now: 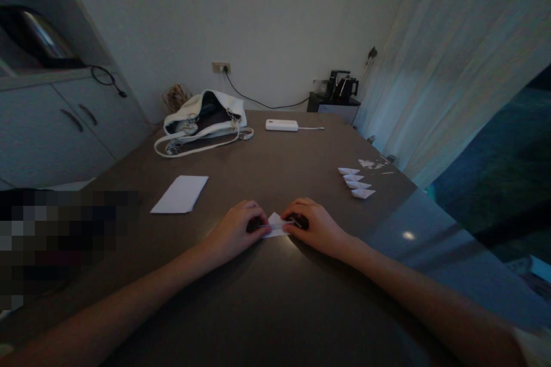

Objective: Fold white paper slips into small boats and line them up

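A small piece of folded white paper (276, 226) with a pointed top lies low over the table in front of me. My left hand (241, 226) pinches its left end between thumb and fingers. On the opposite end, my right hand (316, 226) grips it the same way, so the fingertips cover both ends. Several small folded paper boats (360, 184) stand in a row on the right side of the table. Over on the left lies a stack of white paper sheets (179, 194).
On the brown table (258, 166), a white handbag (202, 120) stands back left and a white power bank (281, 125) with a short cable lies behind. Paper scraps (372, 164) are near the right edge, beside a sheer curtain (413, 80). A coffee maker (340, 87) stands beyond.
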`<state>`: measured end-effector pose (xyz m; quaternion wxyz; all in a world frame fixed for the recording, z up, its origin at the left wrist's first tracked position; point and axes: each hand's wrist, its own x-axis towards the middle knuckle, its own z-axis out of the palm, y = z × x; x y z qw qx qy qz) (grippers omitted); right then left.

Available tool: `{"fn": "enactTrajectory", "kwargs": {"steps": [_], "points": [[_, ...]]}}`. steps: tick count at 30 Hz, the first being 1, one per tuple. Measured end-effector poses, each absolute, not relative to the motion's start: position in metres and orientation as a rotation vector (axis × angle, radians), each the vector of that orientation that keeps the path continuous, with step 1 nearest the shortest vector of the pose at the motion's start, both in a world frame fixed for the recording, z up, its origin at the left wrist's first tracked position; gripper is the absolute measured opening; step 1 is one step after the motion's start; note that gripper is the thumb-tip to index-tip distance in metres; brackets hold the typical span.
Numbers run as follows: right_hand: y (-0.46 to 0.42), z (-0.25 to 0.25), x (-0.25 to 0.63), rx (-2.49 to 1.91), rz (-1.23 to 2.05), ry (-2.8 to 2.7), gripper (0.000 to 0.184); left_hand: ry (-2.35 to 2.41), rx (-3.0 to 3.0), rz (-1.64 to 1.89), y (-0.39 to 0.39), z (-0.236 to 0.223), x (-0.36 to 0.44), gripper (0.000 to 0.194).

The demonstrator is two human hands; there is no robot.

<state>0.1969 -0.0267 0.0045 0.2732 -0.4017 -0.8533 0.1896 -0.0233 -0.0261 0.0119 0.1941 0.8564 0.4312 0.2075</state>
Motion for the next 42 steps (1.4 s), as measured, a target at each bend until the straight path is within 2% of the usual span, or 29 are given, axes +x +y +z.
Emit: {"fn": "enactTrajectory", "kwargs": {"steps": [4,10,12,15,19,23,28,32,36,42], "points": [[-0.026,0.004,0.197,-1.137,0.544,-2.244,0.019,1.157,2.328,0.628,-0.028,0.011,-0.023,0.007],[-0.029,0.011,0.195,-1.121,0.616,-2.194,0.012,1.081,2.263,0.733,-0.032,0.015,-0.02,0.004],[-0.031,0.014,0.195,-1.003,0.539,-2.22,0.016,1.092,2.28,0.771,-0.033,0.015,-0.02,0.009],[-0.035,0.016,0.196,-0.885,0.344,-2.304,0.011,1.087,2.344,0.79,-0.035,0.015,-0.021,0.018],[-0.037,0.017,0.2,-0.852,0.045,-2.465,0.016,0.948,2.59,0.736,-0.036,0.013,-0.022,0.014],[-0.036,0.015,0.201,-0.794,-0.043,-2.641,0.02,0.896,2.773,0.608,-0.035,0.012,-0.022,0.013],[-0.037,0.019,0.205,-0.797,0.143,-2.782,0.015,0.851,2.779,0.422,-0.036,0.015,-0.023,0.014],[-0.038,0.023,0.208,-0.865,0.362,-2.743,0.017,0.868,2.716,0.415,-0.038,0.018,-0.023,0.014],[-0.034,0.021,0.207,-0.909,0.546,-2.626,0.015,0.944,2.59,0.473,-0.036,0.018,-0.021,0.013],[-0.03,0.016,0.202,-1.222,0.815,-2.247,0.009,1.19,2.366,0.48,-0.032,0.015,-0.017,0.012]]}}
